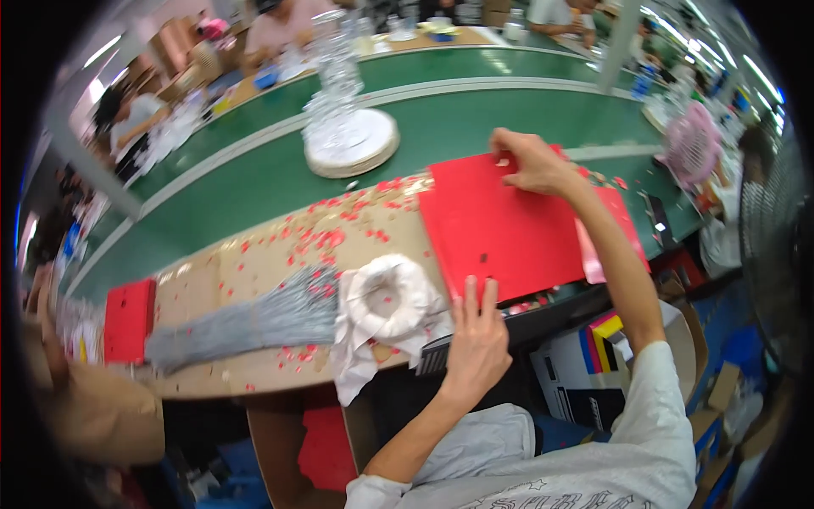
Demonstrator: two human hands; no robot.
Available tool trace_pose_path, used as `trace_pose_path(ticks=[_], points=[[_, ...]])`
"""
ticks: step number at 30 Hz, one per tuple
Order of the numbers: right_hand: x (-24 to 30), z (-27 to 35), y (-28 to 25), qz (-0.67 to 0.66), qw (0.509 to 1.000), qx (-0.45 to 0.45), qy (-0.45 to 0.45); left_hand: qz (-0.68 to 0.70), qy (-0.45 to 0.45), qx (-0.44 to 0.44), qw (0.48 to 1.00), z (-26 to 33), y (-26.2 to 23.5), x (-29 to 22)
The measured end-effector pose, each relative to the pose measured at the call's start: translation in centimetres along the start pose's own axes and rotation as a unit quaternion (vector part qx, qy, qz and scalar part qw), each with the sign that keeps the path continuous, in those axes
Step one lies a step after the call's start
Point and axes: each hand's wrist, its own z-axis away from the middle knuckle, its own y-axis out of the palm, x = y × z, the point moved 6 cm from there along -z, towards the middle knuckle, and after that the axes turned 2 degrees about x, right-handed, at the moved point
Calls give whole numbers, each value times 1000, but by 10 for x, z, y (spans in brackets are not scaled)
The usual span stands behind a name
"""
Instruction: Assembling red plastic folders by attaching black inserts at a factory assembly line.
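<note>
A stack of red sheets lies on the table in front of me, with small holes near its near and far edges. At its near edge, my left hand is open, its extended fingertips touching the red surface. My right hand arches over the far edge; its thumb and index finger are bent and apart, on either side of a small hole. No object shows between those two fingers, and the other fingers are partly hidden. A glossy pinkish-red strip shows beneath my right forearm.
Left of the sheets stand a cloth-wrapped ring and a bundle of grey strands. Small red scraps litter the cardboard. Beyond are round white discs under stacked clear plastic, and a pink fan. Other people sit across the green table.
</note>
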Motion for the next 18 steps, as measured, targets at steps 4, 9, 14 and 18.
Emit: trace_pose_path(ticks=[4,9,14,18], points=[[3,9,-6,29,999,-28,30,21,8,-20,1000,0,1,-6],[34,17,-5,217,971,-84,-62,19,17,-39,999,3,6,-1],[21,15,-44,168,971,-149,-77,151,67,-6,986,10,-29,3],[-52,49,-135,263,920,-285,-48,207,77,2,975,34,-62,1]])
